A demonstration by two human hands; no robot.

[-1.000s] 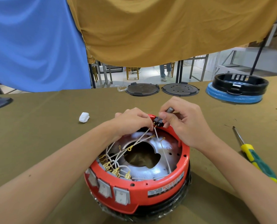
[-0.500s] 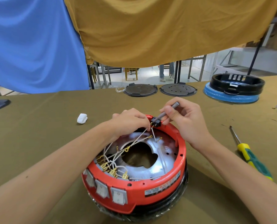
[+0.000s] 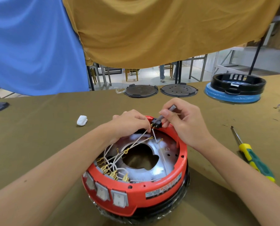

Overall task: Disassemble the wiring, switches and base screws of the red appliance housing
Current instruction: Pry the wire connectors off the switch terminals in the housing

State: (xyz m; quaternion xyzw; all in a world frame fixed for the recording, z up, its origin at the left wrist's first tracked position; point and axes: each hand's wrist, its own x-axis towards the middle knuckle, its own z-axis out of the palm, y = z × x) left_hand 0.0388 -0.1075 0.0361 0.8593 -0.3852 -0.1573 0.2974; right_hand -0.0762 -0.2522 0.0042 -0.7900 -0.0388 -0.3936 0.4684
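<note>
**Head view: hands at the far rim of the red housing**

A white lump (image 3: pixel 82 120) lies on the olive table (image 3: pixel 38 136) at left. The left hand (image 3: pixel 129 123) rests on the far rim of the red housing (image 3: pixel 152 190), fingers curled, apparently pinching white wires (image 3: pixel 136 142). Three switches (image 3: pixel 103 192) face the viewer. The right hand (image 3: pixel 185 121) grips a dark tool (image 3: pixel 166 112) whose tip meets a black connector (image 3: pixel 156 124). A yellow-green screwdriver (image 3: pixel 251 157) lies at right.
</note>
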